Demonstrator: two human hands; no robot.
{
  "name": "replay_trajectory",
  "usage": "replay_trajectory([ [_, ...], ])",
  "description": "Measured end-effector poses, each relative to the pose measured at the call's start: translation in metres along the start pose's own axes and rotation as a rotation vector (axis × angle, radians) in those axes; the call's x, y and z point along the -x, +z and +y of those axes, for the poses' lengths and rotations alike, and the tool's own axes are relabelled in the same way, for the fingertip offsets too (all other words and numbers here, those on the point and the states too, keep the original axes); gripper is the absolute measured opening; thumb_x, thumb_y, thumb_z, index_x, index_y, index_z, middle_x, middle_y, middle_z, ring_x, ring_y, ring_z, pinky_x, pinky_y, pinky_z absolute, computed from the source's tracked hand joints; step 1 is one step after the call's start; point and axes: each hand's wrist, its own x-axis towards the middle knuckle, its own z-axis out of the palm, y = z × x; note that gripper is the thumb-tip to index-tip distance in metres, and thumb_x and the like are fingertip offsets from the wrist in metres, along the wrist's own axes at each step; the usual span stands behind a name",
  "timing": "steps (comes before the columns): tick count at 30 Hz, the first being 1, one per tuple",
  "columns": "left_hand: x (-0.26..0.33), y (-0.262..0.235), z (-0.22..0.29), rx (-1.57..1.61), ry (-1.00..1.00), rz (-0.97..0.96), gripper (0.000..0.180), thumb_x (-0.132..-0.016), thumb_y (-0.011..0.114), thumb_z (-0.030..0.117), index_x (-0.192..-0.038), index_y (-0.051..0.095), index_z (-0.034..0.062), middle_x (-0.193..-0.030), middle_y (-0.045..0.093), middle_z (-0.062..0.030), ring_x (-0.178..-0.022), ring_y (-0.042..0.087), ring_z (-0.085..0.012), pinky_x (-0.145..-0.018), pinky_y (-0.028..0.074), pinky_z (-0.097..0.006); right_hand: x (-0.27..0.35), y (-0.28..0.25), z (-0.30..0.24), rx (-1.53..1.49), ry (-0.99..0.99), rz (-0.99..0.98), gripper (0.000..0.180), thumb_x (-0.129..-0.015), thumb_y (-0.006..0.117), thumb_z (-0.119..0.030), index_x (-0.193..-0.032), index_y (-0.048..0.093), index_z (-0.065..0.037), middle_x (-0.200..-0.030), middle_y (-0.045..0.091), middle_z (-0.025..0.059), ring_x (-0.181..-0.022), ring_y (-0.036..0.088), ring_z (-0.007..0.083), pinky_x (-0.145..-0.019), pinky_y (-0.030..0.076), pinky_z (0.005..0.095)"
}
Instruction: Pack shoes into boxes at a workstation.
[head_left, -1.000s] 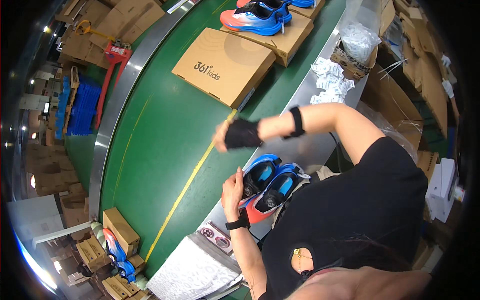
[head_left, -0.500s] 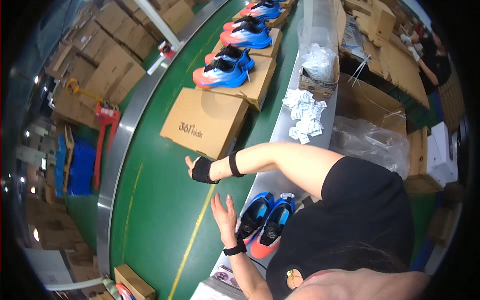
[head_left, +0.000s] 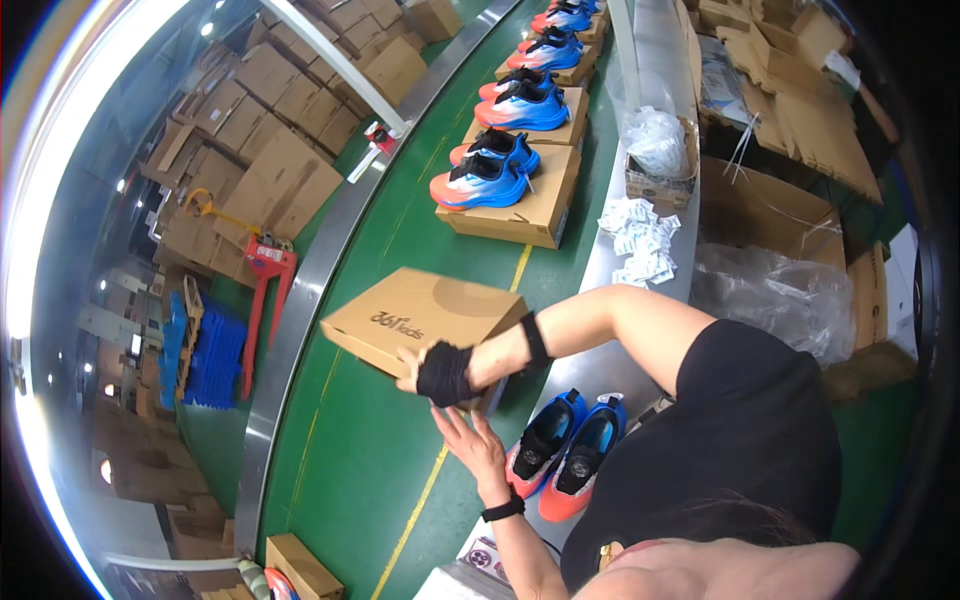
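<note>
A closed brown shoebox point(head_left: 455, 300) with dark print on its lid lies tilted before me over the green belt. My right hand point(head_left: 440, 373), in a black wrist wrap, is closed at the box's near edge; part of its grip is hidden. Just below it my left hand point(head_left: 473, 448) is open, fingers stretched toward the box's underside, with a black band on the wrist. A pair of blue and orange-red sneakers point(head_left: 568, 455) with black uppers stands on the metal ledge point(head_left: 590, 360) close to my body.
Along the green belt point(head_left: 390, 450) several more sneaker pairs point(head_left: 490, 180) sit on brown shoeboxes point(head_left: 520, 215). White packets point(head_left: 640, 240) are heaped on the ledge beside a carton of packets point(head_left: 660, 165). A red pallet jack point(head_left: 265, 300) stands beyond the belt's metal rail point(head_left: 290, 340).
The shoebox has come nearer to me, apart from the shoe-topped box behind it, and has tilted. My right hand has reached its edge, and my left has moved up beside it. The view has shifted.
</note>
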Motion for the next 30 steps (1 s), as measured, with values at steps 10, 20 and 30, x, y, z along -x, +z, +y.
replay_trajectory([
  [10,0.063,-0.023,-0.049,-0.283,-0.362,-0.386,0.052,-0.082,0.041,0.052,-0.077,0.064,0.0062,-0.071,0.060,-0.0201,-0.073,0.058,-0.0373,-0.067,0.046,-0.044,0.104,-0.115,0.186,0.202,0.557,-0.315,0.056,-0.069,0.060,-0.046,-0.107,0.056,-0.005,-0.102,0.057,0.0168,-0.098,0.054,0.0277,-0.084,0.042,0.0372],
  [20,0.114,-0.072,-0.085,0.212,-0.318,0.272,0.029,-0.085,0.049,0.024,-0.094,0.058,-0.0027,-0.094,0.057,-0.0168,-0.087,0.054,-0.0272,-0.078,0.042,-0.032,0.042,0.030,-0.004,-0.021,-0.240,-0.426,0.087,-0.056,0.070,-0.044,-0.129,0.029,-0.019,-0.128,0.032,0.0198,-0.118,0.032,0.0378,-0.084,0.020,0.0689],
  [30,0.446,-0.150,-0.304,-0.766,-0.896,0.157,0.080,-0.075,0.043,0.062,-0.124,0.035,-0.0005,-0.123,0.035,-0.0264,-0.114,0.033,-0.0396,-0.089,0.031,-0.055,0.081,0.100,-0.013,0.006,-0.186,-0.912,0.081,-0.063,0.067,-0.036,-0.130,0.027,-0.018,-0.127,0.033,0.0233,-0.116,0.037,0.0363,-0.087,0.021,0.0668],
])
